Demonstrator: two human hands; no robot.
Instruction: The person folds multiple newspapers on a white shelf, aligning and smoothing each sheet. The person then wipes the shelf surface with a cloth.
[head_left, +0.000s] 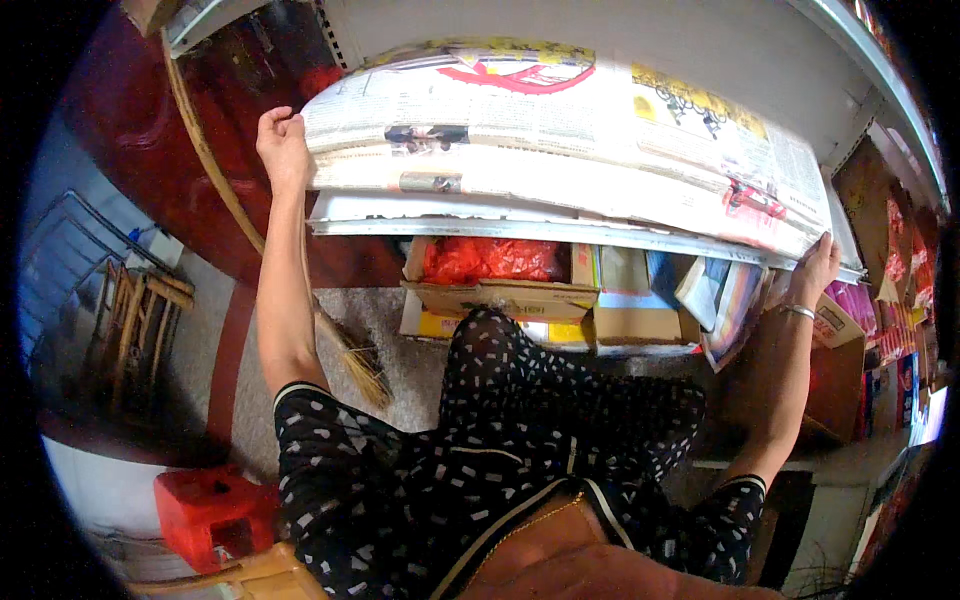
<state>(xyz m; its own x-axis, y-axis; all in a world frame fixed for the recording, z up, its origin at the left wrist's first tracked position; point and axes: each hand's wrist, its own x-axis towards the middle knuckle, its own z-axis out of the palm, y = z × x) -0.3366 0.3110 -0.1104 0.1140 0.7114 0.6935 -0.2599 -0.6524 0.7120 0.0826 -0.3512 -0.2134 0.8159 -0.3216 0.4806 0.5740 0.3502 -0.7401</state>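
Spread newspaper sheets (525, 150) with printed pictures lie across a white metal shelf (480, 225), bulging up at the back. My left hand (285, 146) pinches their left end, fingers curled in. At the right front corner, my right hand (817, 262), with a bracelet on the wrist, holds the paper's edge near the shelf's end. The shelf's front lip shows below the paper, and a white surface is visible between them on the left.
Below the shelf, an open cardboard box (517, 292) holds a red plastic bag (487, 259). Picture-printed packets (724, 300) hang beside it. A straw broom (364, 375) leans at left, near folded bamboo furniture (139, 322) and a red plastic stool (214, 514). Packaged goods (896, 330) crowd the right.
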